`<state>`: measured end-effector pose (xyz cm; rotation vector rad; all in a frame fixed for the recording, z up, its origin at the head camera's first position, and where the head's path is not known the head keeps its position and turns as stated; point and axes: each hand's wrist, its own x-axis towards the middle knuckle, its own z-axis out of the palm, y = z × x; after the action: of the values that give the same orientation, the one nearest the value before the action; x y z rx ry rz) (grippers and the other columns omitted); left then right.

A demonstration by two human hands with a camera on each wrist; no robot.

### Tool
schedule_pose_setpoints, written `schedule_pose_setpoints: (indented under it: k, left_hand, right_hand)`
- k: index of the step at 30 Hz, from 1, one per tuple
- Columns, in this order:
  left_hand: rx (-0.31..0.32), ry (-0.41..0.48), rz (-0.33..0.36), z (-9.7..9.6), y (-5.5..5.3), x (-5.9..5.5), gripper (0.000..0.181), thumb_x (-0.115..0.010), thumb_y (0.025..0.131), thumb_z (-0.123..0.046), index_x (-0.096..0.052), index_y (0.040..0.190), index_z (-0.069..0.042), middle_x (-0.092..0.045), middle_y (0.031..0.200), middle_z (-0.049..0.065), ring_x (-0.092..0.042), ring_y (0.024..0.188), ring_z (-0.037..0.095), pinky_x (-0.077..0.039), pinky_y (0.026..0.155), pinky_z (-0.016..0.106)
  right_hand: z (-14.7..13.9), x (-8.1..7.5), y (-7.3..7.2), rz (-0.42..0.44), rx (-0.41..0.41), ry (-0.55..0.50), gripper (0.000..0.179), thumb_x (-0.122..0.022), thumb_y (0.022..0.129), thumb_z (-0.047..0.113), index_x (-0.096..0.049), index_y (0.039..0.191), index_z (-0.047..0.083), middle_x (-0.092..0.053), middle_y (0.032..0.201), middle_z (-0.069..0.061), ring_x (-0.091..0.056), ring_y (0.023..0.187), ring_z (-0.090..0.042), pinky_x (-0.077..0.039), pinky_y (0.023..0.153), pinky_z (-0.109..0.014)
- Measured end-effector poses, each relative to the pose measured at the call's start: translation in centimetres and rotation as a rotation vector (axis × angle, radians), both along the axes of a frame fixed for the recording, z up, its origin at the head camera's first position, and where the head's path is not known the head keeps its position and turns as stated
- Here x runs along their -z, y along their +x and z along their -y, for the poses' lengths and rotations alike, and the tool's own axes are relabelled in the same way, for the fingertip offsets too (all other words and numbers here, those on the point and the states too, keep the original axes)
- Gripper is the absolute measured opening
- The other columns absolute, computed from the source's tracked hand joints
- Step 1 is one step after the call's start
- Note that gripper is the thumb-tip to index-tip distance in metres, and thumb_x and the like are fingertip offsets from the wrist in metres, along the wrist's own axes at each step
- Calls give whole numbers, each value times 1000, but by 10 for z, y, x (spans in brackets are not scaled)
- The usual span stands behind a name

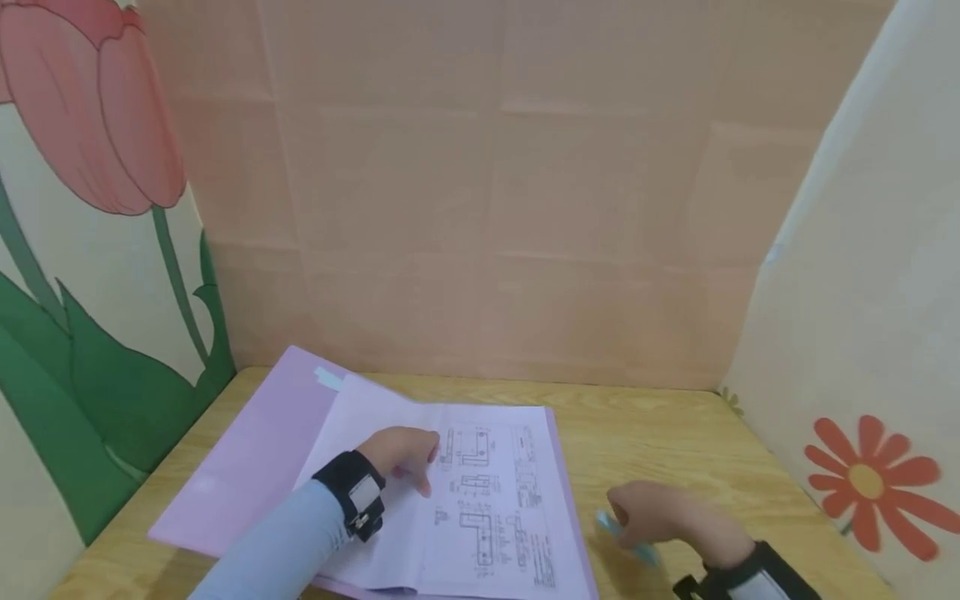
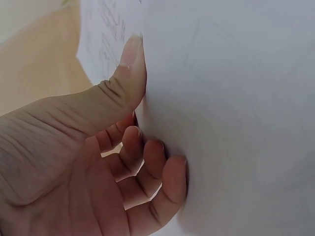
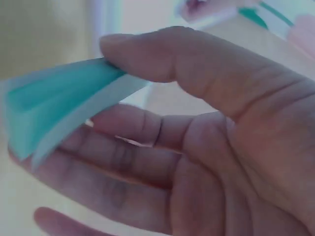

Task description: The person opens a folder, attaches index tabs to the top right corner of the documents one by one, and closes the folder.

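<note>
A lilac folder (image 1: 255,450) lies spread on the table, with white printed sheets (image 1: 540,500) of technical drawings on its right side. My left hand (image 1: 405,454) is over the sheets near their fold. In the left wrist view, its thumb and loosely bent fingertips (image 2: 173,177) touch a mostly blank white page (image 2: 246,123). To the right of the folder, my right hand (image 1: 652,517) holds a small teal strip (image 1: 645,552) just above the table. The right wrist view shows the teal strip (image 3: 64,105) pinched between thumb and fingers, with pale, see-through outer layers.
A light-blue patch (image 1: 328,378) sits on the folder's upper edge. The wood-grain table (image 1: 660,433) ends at a tan back wall (image 1: 480,208). A tulip-painted panel (image 1: 90,292) stands at left, and a pale panel (image 1: 877,292) with a red flower at right.
</note>
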<state>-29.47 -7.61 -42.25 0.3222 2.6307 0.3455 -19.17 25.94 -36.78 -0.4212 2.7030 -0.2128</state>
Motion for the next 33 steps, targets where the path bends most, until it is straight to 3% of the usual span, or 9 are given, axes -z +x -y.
schedule_pose_setpoints:
  k: [4, 8, 13, 19, 27, 33]
  left_hand:
    - [-3, -17, 1, 2, -1, 0, 41, -87, 68, -24, -53, 89, -16, -58, 85, 2, -57, 73, 18, -49, 64, 29]
    - [-8, -41, 2, 5, -1, 0, 41, -87, 67, -24, -53, 89, -17, -58, 86, 3, -57, 72, 19, -48, 64, 29]
    - [-21, -18, 15, 8, 0, 0, 41, -87, 66, -23, -54, 89, -17, -58, 87, 3, -57, 74, 19, -48, 64, 30]
    - [-33, 17, 24, 9, 0, 0, 41, -87, 66, -21, -54, 90, -17, -58, 89, 3, -57, 76, 20, -49, 65, 31]
    - [-19, 14, 19, 7, 1, -1, 41, -87, 66, -21, -54, 90, -16, -58, 88, 3, -57, 76, 19, -49, 65, 30]
    - [26, -44, -24, 4, 4, -7, 41, -86, 67, -26, -56, 93, -16, -60, 89, 2, -57, 79, 18, -50, 71, 32]
  right_hand:
    - [18, -30, -34, -112, -86, -67, 20, -73, 82, 20, -54, 80, 14, -55, 72, 3, -49, 64, -12, -42, 57, -28]
    - [47, -56, -68, -319, -178, -185, 14, -71, 86, 21, -60, 87, 13, -59, 76, 2, -54, 68, -12, -48, 62, -30]
    - [86, -70, -95, -544, -214, -202, 15, -71, 88, 29, -64, 94, 17, -66, 88, 4, -62, 81, -13, -54, 75, -35]
    - [112, -50, -107, -651, -278, -155, 16, -75, 84, 32, -64, 91, 21, -67, 85, 7, -62, 76, -9, -53, 69, -29]
    - [115, -7, -110, -523, -249, -136, 16, -74, 84, 36, -64, 90, 24, -65, 86, 11, -59, 78, -6, -51, 71, -26]
    - [112, 6, -108, -496, -254, -133, 16, -72, 85, 36, -64, 91, 24, -68, 88, 10, -62, 80, -6, -52, 73, -26]
